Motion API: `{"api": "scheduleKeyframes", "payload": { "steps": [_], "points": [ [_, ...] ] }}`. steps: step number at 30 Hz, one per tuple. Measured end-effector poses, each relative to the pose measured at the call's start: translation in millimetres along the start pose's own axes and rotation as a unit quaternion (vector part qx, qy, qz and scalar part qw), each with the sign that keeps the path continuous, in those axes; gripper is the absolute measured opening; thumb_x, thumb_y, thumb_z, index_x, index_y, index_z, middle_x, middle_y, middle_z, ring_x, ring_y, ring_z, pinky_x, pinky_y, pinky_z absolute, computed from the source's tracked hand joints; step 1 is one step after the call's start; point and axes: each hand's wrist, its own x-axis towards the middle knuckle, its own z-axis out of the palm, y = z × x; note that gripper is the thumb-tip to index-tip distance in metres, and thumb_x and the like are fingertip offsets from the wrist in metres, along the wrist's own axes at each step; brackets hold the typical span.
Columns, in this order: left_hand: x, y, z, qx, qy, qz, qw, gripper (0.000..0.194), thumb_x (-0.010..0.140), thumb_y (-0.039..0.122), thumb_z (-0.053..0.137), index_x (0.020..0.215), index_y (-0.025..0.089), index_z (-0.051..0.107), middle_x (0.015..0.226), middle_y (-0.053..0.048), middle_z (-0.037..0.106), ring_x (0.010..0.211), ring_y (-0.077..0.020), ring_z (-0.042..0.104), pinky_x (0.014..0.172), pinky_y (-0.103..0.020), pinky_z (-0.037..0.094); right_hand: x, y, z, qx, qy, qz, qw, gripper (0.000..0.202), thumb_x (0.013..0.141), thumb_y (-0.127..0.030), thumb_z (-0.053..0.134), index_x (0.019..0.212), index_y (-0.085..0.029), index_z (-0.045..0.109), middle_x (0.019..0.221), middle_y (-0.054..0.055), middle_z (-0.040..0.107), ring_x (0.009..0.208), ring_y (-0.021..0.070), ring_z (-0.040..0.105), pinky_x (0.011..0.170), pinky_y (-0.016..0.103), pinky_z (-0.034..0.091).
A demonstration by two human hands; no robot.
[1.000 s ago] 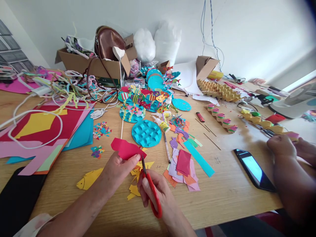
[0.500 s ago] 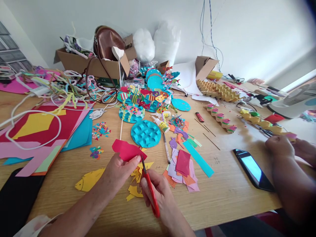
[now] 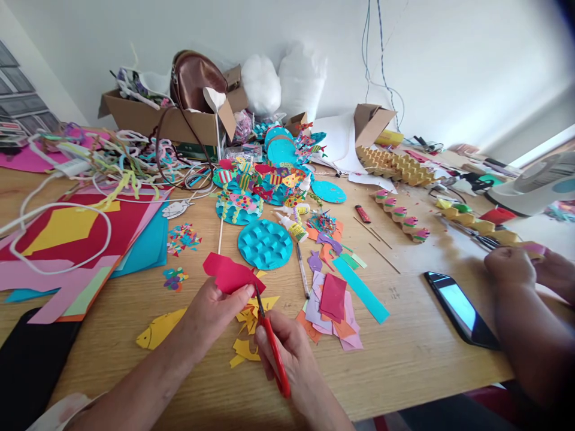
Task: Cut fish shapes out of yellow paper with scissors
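Note:
My left hand pinches a piece of red paper between thumb and fingers, above the wooden table. Red-handled scissors are gripped in my right hand, their blades at the paper's lower right edge. Below the paper lie yellow paper scraps. A yellow paper fish rests left of them, partly behind my left forearm. Just beyond the red paper is a round turquoise disc covered in raised paper loops. A pile of coloured paper pieces lies to the right.
At far right, another person's hands hold a painted carton strip near a phone. Decorated paper fish and glue bottles occupy the middle. Coloured sheets lie left, with a cardboard box and a brown bag behind.
The red paper and both hands have barely shifted. The scissors' blades still meet the paper's edge, and the view has moved very slightly.

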Motion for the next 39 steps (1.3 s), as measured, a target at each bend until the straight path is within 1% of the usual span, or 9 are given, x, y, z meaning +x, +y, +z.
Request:
{"api": "scheduleKeyframes", "payload": {
  "steps": [2, 8, 13, 15, 18, 21, 27, 35, 39],
  "points": [
    [1, 0, -0.6, -0.004, -0.006, 0.003, 1.0, 0.012, 0.065, 0.032, 0.061, 0.058, 0.022, 0.061, 0.058, 0.003, 0.064, 0.064, -0.0192, 0.06, 0.063, -0.027, 0.047, 0, -1, 0, 0.002, 0.001, 0.005, 1.0, 0.049, 0.079, -0.059, 0.054, 0.055, -0.022, 0.032, 0.049, -0.008, 0.028, 0.044, 0.007, 0.025, 0.04, 0.021, 0.02],
    [1, -2, -2.0, -0.006, -0.02, -0.001, 1.0, 0.017, 0.065, 0.034, 0.06, 0.053, 0.022, 0.056, 0.054, 0.003, 0.061, 0.061, -0.0188, 0.058, 0.059, -0.026, 0.044, 1, -1, 0, 0.018, -0.001, 0.014, 1.0, 0.051, 0.077, -0.063, 0.055, 0.055, -0.022, 0.033, 0.047, -0.008, 0.029, 0.041, 0.0064, 0.026, 0.039, 0.021, 0.021],
    [0, -1, -2.6, -0.034, -0.003, 0.01, 0.999, 0.013, 0.065, 0.032, 0.06, 0.057, 0.022, 0.061, 0.056, 0.004, 0.063, 0.06, -0.0169, 0.057, 0.061, -0.025, 0.046, 1, -1, 2, 0.014, -0.003, 0.029, 0.999, 0.051, 0.076, -0.065, 0.053, 0.055, -0.022, 0.036, 0.044, -0.008, 0.034, 0.037, 0.0062, 0.03, 0.036, 0.019, 0.023],
    [0, -1, -2.8, -0.033, -0.001, 0.011, 0.999, 0.014, 0.065, 0.031, 0.06, 0.055, 0.022, 0.06, 0.055, 0.005, 0.061, 0.059, -0.0161, 0.056, 0.061, -0.025, 0.045, 1, -1, 2, 0.015, -0.005, 0.033, 0.999, 0.05, 0.077, -0.064, 0.053, 0.056, -0.021, 0.038, 0.043, -0.008, 0.035, 0.037, 0.0065, 0.032, 0.036, 0.019, 0.024],
    [0, -4, -3.5, -0.02, -0.031, 0.001, 0.999, 0.017, 0.067, 0.031, 0.06, 0.053, 0.022, 0.058, 0.053, 0.005, 0.059, 0.057, -0.0153, 0.054, 0.059, -0.024, 0.044, 2, -1, 2, 0.014, -0.008, 0.021, 1.0, 0.047, 0.079, -0.06, 0.053, 0.057, -0.021, 0.039, 0.044, -0.007, 0.037, 0.039, 0.0068, 0.033, 0.038, 0.019, 0.026],
    [0, -7, -4.5, -0.013, -0.057, -0.008, 0.998, 0.016, 0.069, 0.032, 0.059, 0.058, 0.021, 0.061, 0.057, 0.004, 0.061, 0.06, -0.0155, 0.055, 0.061, -0.024, 0.044, 1, -1, 1, 0.011, -0.012, 0.007, 1.0, 0.046, 0.081, -0.058, 0.052, 0.057, -0.021, 0.038, 0.045, -0.007, 0.037, 0.04, 0.0068, 0.033, 0.039, 0.019, 0.026],
    [1, -11, -6.3, -0.012, -0.064, -0.007, 0.998, 0.016, 0.071, 0.033, 0.058, 0.063, 0.02, 0.062, 0.059, 0.004, 0.062, 0.062, -0.0155, 0.055, 0.063, -0.025, 0.044, -1, -1, 0, 0.012, -0.012, 0.016, 1.0, 0.048, 0.08, -0.061, 0.052, 0.058, -0.021, 0.037, 0.047, -0.008, 0.034, 0.039, 0.0061, 0.032, 0.037, 0.019, 0.024],
    [1, -14, -10.2, -0.021, -0.082, -0.031, 0.996, 0.014, 0.071, 0.033, 0.058, 0.067, 0.02, 0.06, 0.062, 0.004, 0.06, 0.065, -0.0156, 0.052, 0.064, -0.025, 0.043, 0, 1, 1, 0.017, -0.014, 0.014, 1.0, 0.052, 0.076, -0.066, 0.052, 0.056, -0.022, 0.035, 0.046, -0.009, 0.032, 0.036, 0.0048, 0.03, 0.034, 0.018, 0.022],
    [1, -15, -11.3, -0.022, -0.084, -0.02, 0.996, 0.014, 0.071, 0.033, 0.058, 0.065, 0.02, 0.058, 0.062, 0.005, 0.059, 0.065, -0.0148, 0.051, 0.064, -0.024, 0.042, 0, 1, 1, 0.023, -0.016, 0.012, 1.0, 0.051, 0.076, -0.065, 0.053, 0.056, -0.022, 0.035, 0.045, -0.009, 0.032, 0.035, 0.0045, 0.03, 0.034, 0.017, 0.022]
  ]
}}
